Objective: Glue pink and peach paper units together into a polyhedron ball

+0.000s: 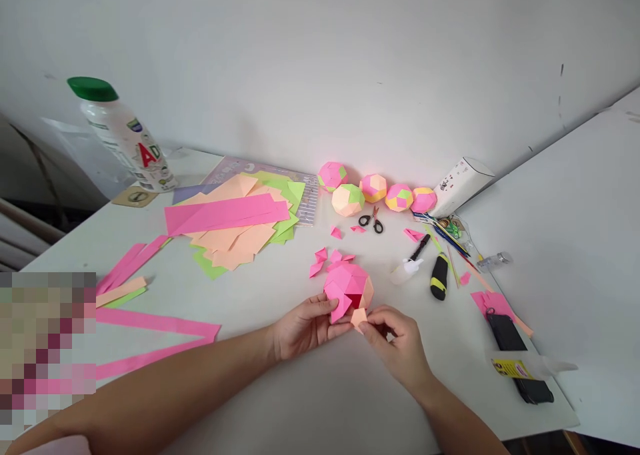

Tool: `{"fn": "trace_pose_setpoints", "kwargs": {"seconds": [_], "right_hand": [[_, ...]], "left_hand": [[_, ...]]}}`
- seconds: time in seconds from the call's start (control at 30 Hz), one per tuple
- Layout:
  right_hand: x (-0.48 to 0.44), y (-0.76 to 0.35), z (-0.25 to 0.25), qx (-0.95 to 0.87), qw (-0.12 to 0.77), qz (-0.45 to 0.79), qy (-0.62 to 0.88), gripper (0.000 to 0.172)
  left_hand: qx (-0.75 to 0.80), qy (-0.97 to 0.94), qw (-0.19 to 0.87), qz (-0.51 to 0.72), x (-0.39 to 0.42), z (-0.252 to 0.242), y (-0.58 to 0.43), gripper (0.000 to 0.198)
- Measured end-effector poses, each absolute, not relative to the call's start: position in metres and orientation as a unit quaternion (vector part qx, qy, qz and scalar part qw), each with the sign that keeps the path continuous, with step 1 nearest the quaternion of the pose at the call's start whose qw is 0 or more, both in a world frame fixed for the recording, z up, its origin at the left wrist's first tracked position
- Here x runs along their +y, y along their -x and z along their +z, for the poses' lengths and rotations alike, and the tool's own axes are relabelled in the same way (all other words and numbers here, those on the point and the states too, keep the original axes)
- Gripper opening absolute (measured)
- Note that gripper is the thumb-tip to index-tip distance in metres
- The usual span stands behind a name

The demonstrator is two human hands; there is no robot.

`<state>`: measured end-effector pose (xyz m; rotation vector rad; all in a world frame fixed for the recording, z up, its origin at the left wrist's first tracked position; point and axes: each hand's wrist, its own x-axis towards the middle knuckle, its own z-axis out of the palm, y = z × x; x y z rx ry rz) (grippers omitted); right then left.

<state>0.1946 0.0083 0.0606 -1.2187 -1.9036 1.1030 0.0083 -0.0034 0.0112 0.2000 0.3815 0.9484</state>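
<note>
A faceted pink paper ball [346, 279] with a peach side and a dark red opening is held by my left hand [307, 325], thumb on a pink flap at its lower left. My right hand [400, 341] pinches a small peach pentagon piece [359, 318] just below the opening. Behind the ball lie small folded pink pieces [318, 261], with more near the black-handled scissors [371, 223]. Finished-looking coloured paper balls [373, 187] stand in a group against the wall.
Pink, peach and green sheets [235, 225] lie at the back left, near a white bottle [127, 138] with a green cap. Pink strips [165, 328] lie at left. On the right are a yellow-black cutter [439, 277], glue bottle [530, 365], black case [506, 333] and white box [463, 185].
</note>
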Motion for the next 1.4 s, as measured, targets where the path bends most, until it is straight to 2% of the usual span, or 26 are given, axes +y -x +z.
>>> {"fn": "trace_pose_setpoints", "kwargs": {"seconds": [0.17, 0.53, 1.4], "right_hand": [[0.011, -0.199, 0.071, -0.628, 0.273, 0.510, 0.521, 0.028], [0.017, -0.199, 0.061, -0.569, 0.250, 0.596, 0.508, 0.030], [0.013, -0.195, 0.061, -0.572, 0.246, 0.588, 0.516, 0.029]], "left_hand": [[0.181, -0.136, 0.865, 0.447, -0.004, 0.012, -0.009, 0.013], [0.190, -0.159, 0.867, 0.433, -0.004, 0.014, -0.008, 0.016], [0.223, -0.207, 0.843, 0.443, -0.007, 0.017, -0.011, 0.021]]}}
